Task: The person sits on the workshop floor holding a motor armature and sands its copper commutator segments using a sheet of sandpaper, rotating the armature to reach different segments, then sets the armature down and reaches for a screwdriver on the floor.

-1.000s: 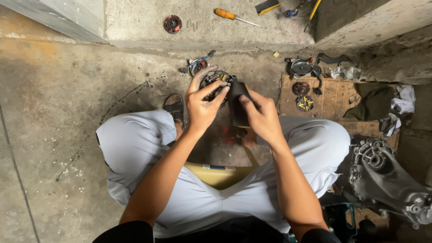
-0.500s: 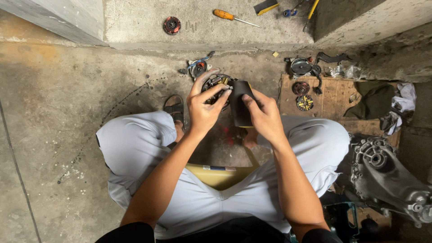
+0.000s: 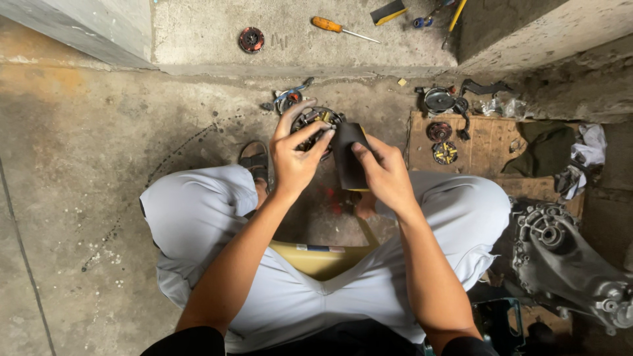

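I sit on a concrete floor with my knees apart in light grey trousers. My left hand [image 3: 295, 157] grips a round metal motor part with copper windings [image 3: 314, 120], fingers spread over its rim. My right hand [image 3: 386, 173] holds a dark, folded sheet of abrasive paper [image 3: 349, 155] pressed against the right side of that round part. Both hands are greasy and meet just in front of my knees.
On the raised ledge lie an orange-handled screwdriver [image 3: 336, 27], a small round reddish part [image 3: 251, 39] and other tools [image 3: 435, 12]. A cardboard sheet [image 3: 491, 142] at right carries small round parts. A grey engine casing [image 3: 564, 260] sits at lower right. A sandal [image 3: 254, 160] shows by my left knee.
My hands shifted slightly; the dark abrasive sheet in my right hand has moved against the round part, and my left fingers have spread wider over it.
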